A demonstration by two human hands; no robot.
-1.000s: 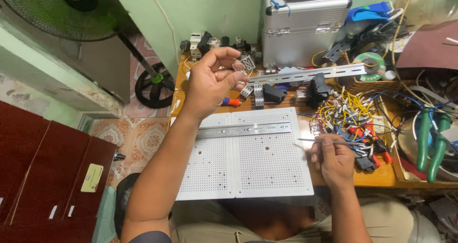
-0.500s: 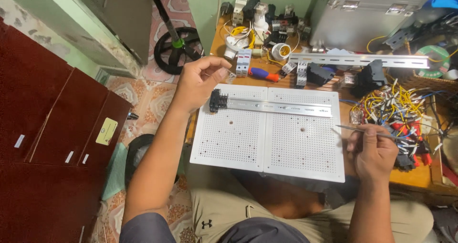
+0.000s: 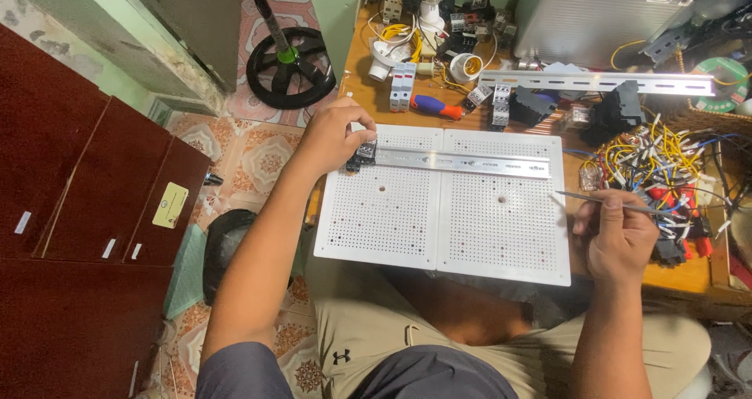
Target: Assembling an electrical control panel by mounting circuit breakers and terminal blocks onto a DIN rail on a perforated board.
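My left hand [image 3: 333, 135] grips a small black electrical component [image 3: 362, 155] at the left end of a metal mounting rail [image 3: 462, 162]. The rail lies across the top of a white perforated board [image 3: 446, 207] that rests on my lap and the desk edge. My right hand [image 3: 619, 234] is at the board's right edge, closed around a thin metal tool [image 3: 607, 202] whose tip points left over the board.
The wooden desk [image 3: 368, 62] behind the board holds a second long metal rail [image 3: 595, 80], a silver case [image 3: 603, 15], a blue-and-red screwdriver [image 3: 437, 107], breakers, sockets and a heap of coloured wires [image 3: 658, 164]. A dark red cabinet [image 3: 78, 211] stands left, and a fan base [image 3: 288, 66] sits on the tiled floor.
My left hand came down from above the desk and set the black component onto the left end of the rail. The right hand kept the thin tool by the board's right edge.
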